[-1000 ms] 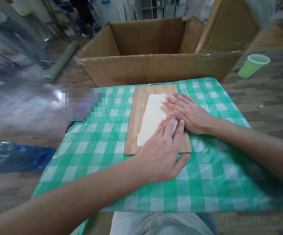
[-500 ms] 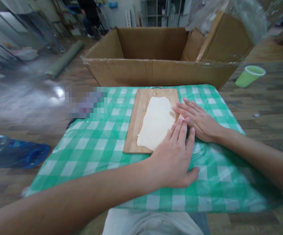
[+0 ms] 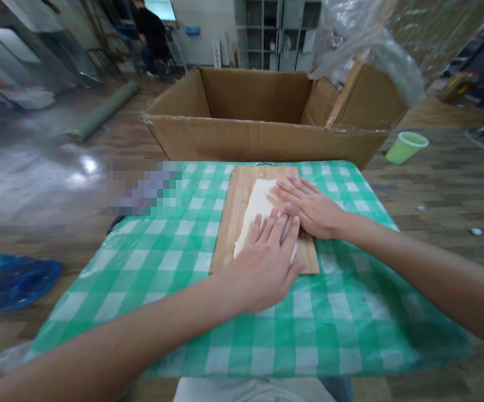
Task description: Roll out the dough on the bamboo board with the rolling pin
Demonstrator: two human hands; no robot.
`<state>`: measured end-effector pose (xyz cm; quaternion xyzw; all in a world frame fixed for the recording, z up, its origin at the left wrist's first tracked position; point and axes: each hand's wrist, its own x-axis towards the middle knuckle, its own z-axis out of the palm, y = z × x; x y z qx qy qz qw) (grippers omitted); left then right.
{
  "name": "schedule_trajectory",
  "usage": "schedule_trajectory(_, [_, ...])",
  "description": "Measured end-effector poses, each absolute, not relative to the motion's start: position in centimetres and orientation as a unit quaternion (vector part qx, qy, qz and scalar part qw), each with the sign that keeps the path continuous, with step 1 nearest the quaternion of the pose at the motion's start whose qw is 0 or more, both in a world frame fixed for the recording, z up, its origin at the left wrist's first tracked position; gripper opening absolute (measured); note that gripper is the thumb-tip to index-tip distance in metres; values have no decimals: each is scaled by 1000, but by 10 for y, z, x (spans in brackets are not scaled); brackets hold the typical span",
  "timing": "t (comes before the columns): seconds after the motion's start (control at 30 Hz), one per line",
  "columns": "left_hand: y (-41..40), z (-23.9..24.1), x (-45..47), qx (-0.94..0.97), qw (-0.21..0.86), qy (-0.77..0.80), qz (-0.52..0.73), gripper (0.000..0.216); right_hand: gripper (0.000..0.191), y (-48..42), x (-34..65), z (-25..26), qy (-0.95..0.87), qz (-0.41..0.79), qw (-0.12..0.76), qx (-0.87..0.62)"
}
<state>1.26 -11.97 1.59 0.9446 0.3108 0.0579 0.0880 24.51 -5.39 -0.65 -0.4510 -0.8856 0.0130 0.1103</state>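
Dough (image 3: 254, 204) is lying flat on a cutting board (image 3: 226, 231), beneath both hands; the left hand (image 3: 262, 273) is resting palm down, fingers extended and moderately spread, over the lower right portion; the right hand (image 3: 315, 212) is lying flat just beyond, fingers straight and slightly apart, reaching across the upper right portion; the two hands are almost meeting at the fingers, and whatever is lying directly under them is too covered to identify.

The dough is presenting a smooth, matt, cream-white surface with an uneven outline; the hands are hiding much of its right side; the board is showing a rectangular, light wood-grained face, and a thin metal handle (image 3: 264, 164) is projecting from its far edge.

A green-and-white checked cloth (image 3: 158, 251) is spreading beneath the board, its surface glossy and lightly creased; a pixelated item (image 3: 147, 190) is lying at its far left edge, its form obscured.

Beyond the cloth, an open cardboard box (image 3: 267, 139) is standing close to the far edge; clear film (image 3: 401, 64) is draping over its right side; a light-green cup (image 3: 407, 148) is sitting to the right; crumpled blue plastic (image 3: 19, 279) is lying to the left.
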Motion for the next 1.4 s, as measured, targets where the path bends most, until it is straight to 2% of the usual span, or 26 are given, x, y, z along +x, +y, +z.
schedule_trajectory(0.23, [-102,9,-24,919,159,355,59,66,63,-15,199,1,-891,42,102,-441])
schedule_trajectory(0.5, [-119,12,4,943,84,318,48,69,63,-44,231,-7,-877,53,147,-455])
schedule_trajectory(0.73, [-134,17,47,954,64,288,54,69,63,-75,271,-16,-864,67,164,-471])
schedule_trajectory(0.93, [-132,13,44,944,81,314,58,72,66,-72,264,-12,-869,41,141,-473])
schedule_trajectory(1.2, [-106,0,-15,919,89,382,39,69,66,-20,195,0,-883,6,81,-463])
schedule_trajectory(1.4, [-102,-9,-38,908,102,395,97,74,64,0,171,-3,-895,-10,64,-441])
